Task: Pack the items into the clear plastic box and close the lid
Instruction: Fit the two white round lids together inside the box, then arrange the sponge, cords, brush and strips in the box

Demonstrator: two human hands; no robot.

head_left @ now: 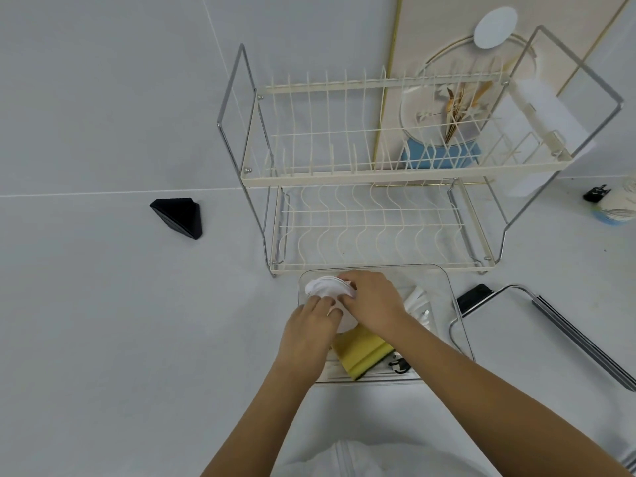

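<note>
The clear plastic box stands on the white counter just in front of the dish rack. Inside it lie a yellow sponge, a white folded item at the right and a small black clip near the front. My left hand and my right hand are both over the box's left half, fingers closed on a stack of round white pads. The clear lid with a dark edge lies flat to the right of the box.
A two-tier cream wire dish rack stands behind the box. A black triangular object sits at the left. A dark phone lies by the lid's corner. A small jar and black clip sit far right.
</note>
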